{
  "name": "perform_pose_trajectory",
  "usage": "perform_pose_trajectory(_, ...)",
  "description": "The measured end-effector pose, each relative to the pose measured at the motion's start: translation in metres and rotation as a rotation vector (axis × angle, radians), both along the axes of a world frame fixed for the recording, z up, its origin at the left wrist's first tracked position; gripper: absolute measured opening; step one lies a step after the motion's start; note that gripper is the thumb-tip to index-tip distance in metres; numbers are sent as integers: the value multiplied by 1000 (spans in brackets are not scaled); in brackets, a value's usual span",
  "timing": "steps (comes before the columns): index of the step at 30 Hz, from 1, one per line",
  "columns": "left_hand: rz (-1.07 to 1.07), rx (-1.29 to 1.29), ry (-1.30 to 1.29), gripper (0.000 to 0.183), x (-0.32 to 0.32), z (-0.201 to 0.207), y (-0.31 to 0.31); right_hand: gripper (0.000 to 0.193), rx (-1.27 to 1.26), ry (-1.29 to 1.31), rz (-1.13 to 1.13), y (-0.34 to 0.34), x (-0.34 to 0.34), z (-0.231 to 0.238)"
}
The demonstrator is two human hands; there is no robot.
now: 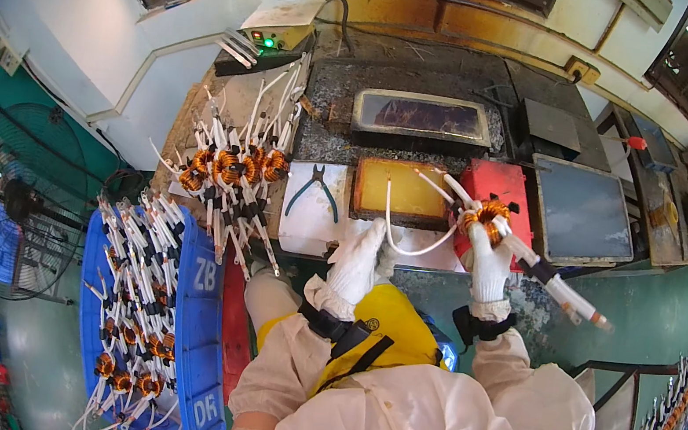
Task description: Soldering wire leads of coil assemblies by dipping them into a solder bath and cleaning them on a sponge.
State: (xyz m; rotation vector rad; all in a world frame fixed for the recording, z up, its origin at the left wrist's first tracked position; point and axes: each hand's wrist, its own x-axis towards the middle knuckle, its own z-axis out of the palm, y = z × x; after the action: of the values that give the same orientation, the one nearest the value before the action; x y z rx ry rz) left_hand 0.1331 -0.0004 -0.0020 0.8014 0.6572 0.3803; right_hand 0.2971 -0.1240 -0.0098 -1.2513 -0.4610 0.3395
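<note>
My right hand (489, 268), in a white glove, is closed around a toroid coil (490, 219) wound with copper wire. White-sleeved leads stick out of the coil, and a thick one with a black band (544, 273) points down to the right. One thin white lead (418, 253) loops from the coil toward the left and bends upward. My gloved left hand (355, 261) has its fingers together at this loop and appears to pinch it; part of the grip is hidden. Behind the lead lies a rectangular pan of amber material (403, 190). Green-handled cutting pliers (315, 191) rest on white paper left of the pan.
Several similar coils (236, 165) are heaped at the bench's left. A blue crate (207, 328) full of coils stands left of me. Behind the pan sits a metal-rimmed dark tray (421, 116); a red box (491, 182) and a grey-topped tray (583, 213) are to the right.
</note>
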Motion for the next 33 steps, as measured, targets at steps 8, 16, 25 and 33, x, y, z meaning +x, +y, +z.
perform_pose_trajectory(8,-67,-8,-138,39,10,20,11,27,-141,139,-76,9,24,35)
perform_pose_trajectory(16,48,-13,-12,31,-46,-30,13,37,-98,254,-56,25,92,24)
perform_pose_trajectory(25,335,-200,101,20,-148,-61,21,36,-43,347,-69,54,133,-1)
perform_pose_trajectory(33,659,79,306,25,-235,-85,20,36,15,400,-62,60,140,-16)
